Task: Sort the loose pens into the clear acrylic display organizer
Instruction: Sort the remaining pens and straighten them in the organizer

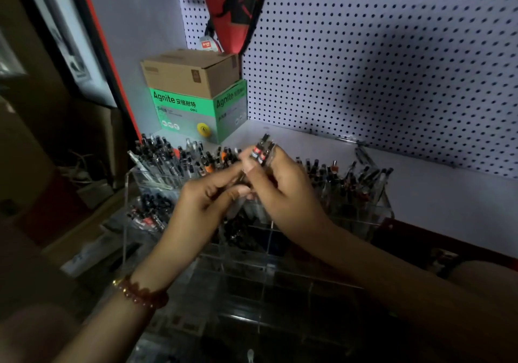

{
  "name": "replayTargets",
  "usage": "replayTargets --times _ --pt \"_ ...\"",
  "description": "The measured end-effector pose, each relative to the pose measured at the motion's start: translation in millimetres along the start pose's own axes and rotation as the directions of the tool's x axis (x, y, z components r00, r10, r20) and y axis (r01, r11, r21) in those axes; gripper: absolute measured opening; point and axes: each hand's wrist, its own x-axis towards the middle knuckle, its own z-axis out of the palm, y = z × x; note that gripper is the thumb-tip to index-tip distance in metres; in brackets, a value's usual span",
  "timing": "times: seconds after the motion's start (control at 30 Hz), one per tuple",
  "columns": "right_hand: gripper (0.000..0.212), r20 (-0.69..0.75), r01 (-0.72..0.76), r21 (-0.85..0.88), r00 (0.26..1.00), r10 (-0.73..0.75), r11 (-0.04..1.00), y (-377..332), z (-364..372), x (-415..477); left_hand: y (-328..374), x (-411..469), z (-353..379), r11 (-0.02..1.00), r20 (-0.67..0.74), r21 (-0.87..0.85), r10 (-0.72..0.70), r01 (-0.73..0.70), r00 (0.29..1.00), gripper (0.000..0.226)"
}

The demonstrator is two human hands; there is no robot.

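The fingers [281,163] of the right hand [283,188] clasp a bundle of pens [262,149], long axis near upright, tops tilted toward the pegboard [378,54]; the left hand [207,197] pinches the lower barrels, half hidden and dim; both hover over the acrylic organizer [388,205], whose front cells are dark; bare surface [434,194] lies to the right.

dim, murky foreground; soft blur, wide-angle edge distortion

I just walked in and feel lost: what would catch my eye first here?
Two hands meet mid-frame: the right hand and left hand both grip a bundle of pens above the clear acrylic organizer. Behind, at left, a green Agnite box carries a cardboard box beside a white pegboard.
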Motion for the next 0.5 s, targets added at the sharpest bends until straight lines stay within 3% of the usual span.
replayTargets --times 0.1,0.2,0.3,0.4,0.5 --pt "0.036 -0.081 0.019 0.005 0.997 -0.019 1.000 3 4 6 -2 -3 1 0.999 -0.005 -0.010 -0.033 0.033 0.999 0.030" --pt "0.039 -0.090 0.037 -0.135 0.995 -0.049 0.990 4 4 12 -2 -4 -6 0.999 -0.173 0.034 -0.024 0.031 0.985 0.042" --pt "0.026 -0.012 0.019 -0.319 1.000 -0.024 0.947 6 -1 18 -12 -3 -22 0.992 -0.261 0.100 -0.048 0.076 0.964 0.033" --pt "0.016 0.092 0.039 -0.498 0.996 0.007 0.866 10 -3 20 -26 -7 -35 0.966 -0.252 0.225 -0.071 0.130 0.965 0.031" --pt "0.026 0.186 0.077 -0.511 0.982 0.023 0.856 12 4 15 -36 -12 -36 0.923 -0.114 0.360 -0.102 0.137 0.988 0.027"
